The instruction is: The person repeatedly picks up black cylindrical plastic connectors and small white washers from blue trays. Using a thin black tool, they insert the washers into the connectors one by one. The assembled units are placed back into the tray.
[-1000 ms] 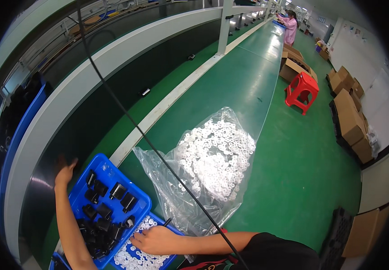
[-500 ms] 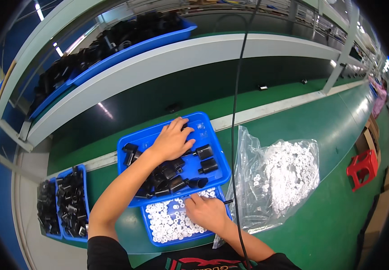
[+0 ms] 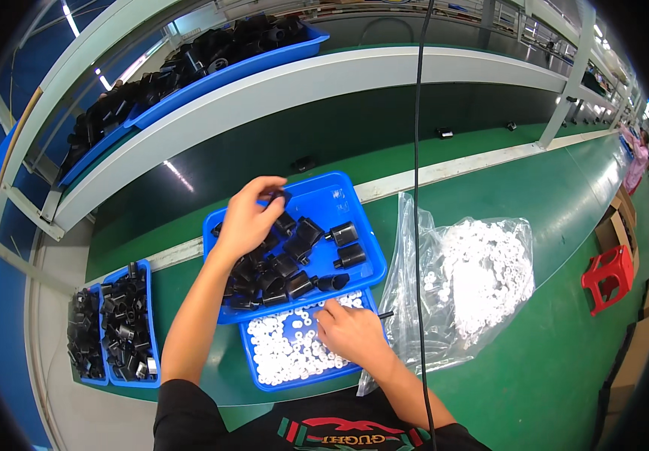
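My left hand [image 3: 248, 219] is over the upper blue tray [image 3: 363, 197], its thumb and fingers closed on a black plastic fitting [image 3: 280, 198]. Below it lie several more black fittings [image 3: 282, 264], cup-like with narrow stems. My right hand [image 3: 352, 332] is above the lower blue tray [image 3: 270, 388], which holds small white rings [image 3: 279, 361]. Its fingers are curled together, and a thin black rod [image 3: 387, 314] sticks out past the far side of the hand. What the fingertips pinch is hidden. The upper tray overlaps the lower tray's far edge.
A clear plastic bag of white rings [image 3: 490, 278] lies right of the trays. Two blue bins of black parts [image 3: 127, 331] stand at the left. A black cable [image 3: 418, 180] hangs in front. More parts fill blue trays [image 3: 227, 68] on the shelf. A red stool [image 3: 608, 278] stands at right.
My left hand has risen from the heap of fittings and moved left, now with a black fitting in its fingers. My right hand stays by the white rings. The view has shifted slightly.
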Demonstrator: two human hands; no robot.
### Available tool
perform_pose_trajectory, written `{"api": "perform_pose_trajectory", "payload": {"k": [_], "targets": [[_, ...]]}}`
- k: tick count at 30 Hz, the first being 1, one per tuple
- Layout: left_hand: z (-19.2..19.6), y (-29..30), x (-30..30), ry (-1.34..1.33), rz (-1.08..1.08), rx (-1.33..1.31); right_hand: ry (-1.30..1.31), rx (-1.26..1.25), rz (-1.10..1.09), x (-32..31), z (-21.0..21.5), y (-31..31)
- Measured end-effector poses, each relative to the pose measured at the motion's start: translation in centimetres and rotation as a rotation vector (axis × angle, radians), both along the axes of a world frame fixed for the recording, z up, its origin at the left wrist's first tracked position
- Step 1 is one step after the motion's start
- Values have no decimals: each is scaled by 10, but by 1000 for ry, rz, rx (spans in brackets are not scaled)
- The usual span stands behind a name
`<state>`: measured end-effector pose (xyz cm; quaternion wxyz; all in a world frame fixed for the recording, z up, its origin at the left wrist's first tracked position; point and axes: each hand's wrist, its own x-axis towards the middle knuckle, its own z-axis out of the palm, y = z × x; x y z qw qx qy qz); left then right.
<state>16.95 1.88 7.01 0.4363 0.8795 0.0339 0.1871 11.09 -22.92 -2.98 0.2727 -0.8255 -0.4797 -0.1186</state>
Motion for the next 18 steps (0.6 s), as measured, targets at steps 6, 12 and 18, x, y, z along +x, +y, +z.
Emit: {"api": "perform_pose_trajectory", "payload": {"k": [6, 12, 18], "targets": [[-19, 8, -106, 22, -20, -582, -28, -26, -2, -2, 4, 0], [-50, 4, -163, -84, -123, -892, 2, 36, 99, 0, 6, 9], [-51, -14, -177, -184, -96, -543, 110, 135, 200, -3, 24, 11]]}}
